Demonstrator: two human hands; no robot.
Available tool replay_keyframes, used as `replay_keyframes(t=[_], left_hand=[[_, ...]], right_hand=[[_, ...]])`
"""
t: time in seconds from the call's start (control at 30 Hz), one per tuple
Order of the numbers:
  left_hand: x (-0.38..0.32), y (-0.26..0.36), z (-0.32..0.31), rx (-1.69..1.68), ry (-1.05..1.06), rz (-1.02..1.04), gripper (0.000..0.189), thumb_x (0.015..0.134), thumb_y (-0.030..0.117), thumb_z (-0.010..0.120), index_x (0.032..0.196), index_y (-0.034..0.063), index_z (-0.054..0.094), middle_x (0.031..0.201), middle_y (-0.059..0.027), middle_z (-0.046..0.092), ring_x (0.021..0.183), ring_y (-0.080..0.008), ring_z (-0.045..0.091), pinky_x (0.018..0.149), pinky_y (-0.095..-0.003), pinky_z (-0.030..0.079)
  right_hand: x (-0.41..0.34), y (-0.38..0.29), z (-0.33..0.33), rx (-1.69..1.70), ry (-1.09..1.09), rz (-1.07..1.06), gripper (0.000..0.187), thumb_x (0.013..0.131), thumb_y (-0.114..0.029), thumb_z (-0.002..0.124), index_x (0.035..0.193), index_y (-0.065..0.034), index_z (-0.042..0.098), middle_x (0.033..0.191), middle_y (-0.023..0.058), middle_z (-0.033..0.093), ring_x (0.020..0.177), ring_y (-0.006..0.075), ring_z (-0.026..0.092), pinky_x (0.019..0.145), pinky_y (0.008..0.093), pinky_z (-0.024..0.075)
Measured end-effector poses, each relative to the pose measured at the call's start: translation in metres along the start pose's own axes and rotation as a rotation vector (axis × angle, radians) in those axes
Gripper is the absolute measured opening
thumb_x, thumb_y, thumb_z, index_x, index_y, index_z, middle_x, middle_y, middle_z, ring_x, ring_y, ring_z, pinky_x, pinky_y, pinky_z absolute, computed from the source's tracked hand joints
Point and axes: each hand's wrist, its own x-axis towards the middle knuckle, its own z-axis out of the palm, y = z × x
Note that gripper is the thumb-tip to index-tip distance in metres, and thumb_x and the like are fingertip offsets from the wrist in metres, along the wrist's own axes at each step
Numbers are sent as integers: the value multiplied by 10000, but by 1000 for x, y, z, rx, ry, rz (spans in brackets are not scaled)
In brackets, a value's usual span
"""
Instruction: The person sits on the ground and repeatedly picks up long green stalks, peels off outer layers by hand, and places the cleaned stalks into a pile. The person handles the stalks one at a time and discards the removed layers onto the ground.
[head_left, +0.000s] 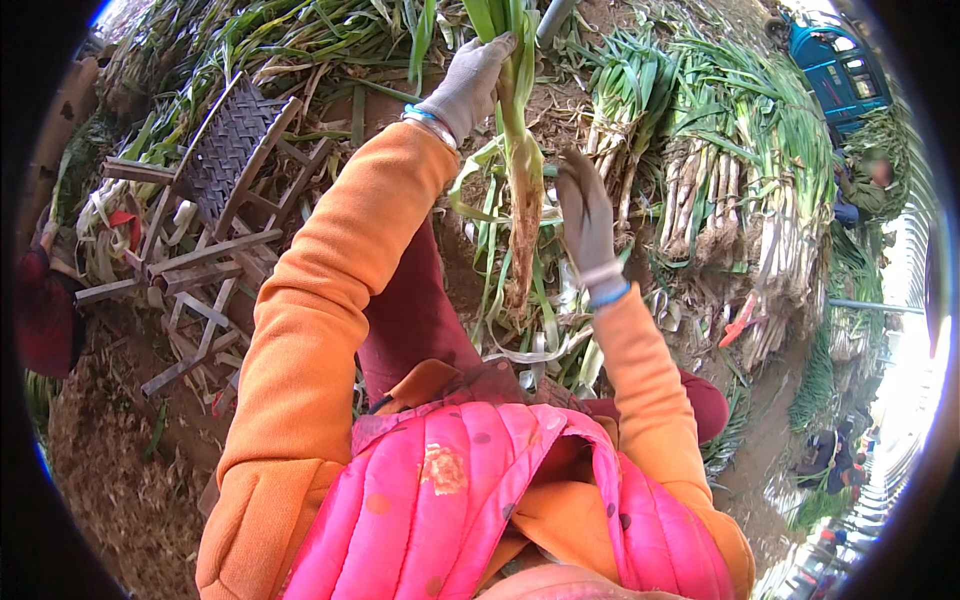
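Note:
My gloved left hand (474, 86) grips a large leek or green onion stalk (521, 161) near the base of its green leaves. The stalk hangs with its brownish, husk-covered lower end and roots pointing toward me, and a loose leaf curls off its left side. To the right of the stalk is my gloved right hand (585, 206), slightly blurred, with fingers extended and nothing visible in them. A small gap separates it from the stalk. Stripped leaves (551, 337) lie on the ground below.
Tied bundles of stalks (705, 180) lie to the right, with a red strip (741, 321) near their root ends. Wooden stools, one with a woven seat (236, 142), stand at left. Leaves (315, 37) are heaped behind. A blue vehicle (838, 71) and other people (874, 184) are farther right.

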Motion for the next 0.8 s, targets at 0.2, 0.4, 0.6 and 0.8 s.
replay_keyframes(t=[0.2,0.4,0.6,0.8], left_hand=[[10,-15,3,81,61,178,301,966,290,575,1145,48,595,944,-54,623,820,-158,566,751,-304,465],[28,-11,0,12,230,83,336,986,303,542,1216,59,561,849,-33,592,757,-148,561,771,-340,468],[48,9,-37,-278,-46,8,347,956,481,529,862,152,587,618,1,497,511,-181,453,532,-319,414],[59,18,-57,-434,-507,-63,368,949,508,536,911,148,601,605,10,496,496,-172,473,523,-308,437]], right_hand=[[103,-17,58,494,119,101,311,959,-173,571,1158,66,556,1033,132,647,869,156,627,756,281,514],[107,14,67,1079,488,506,179,984,-179,550,975,-4,586,822,75,636,716,164,612,684,286,541],[-35,140,31,728,394,961,312,1024,-293,445,1087,-73,656,591,7,522,464,61,445,399,230,380],[-86,157,-3,-603,-67,181,271,973,-208,473,1144,-23,575,1009,260,604,927,421,591,826,426,498]])
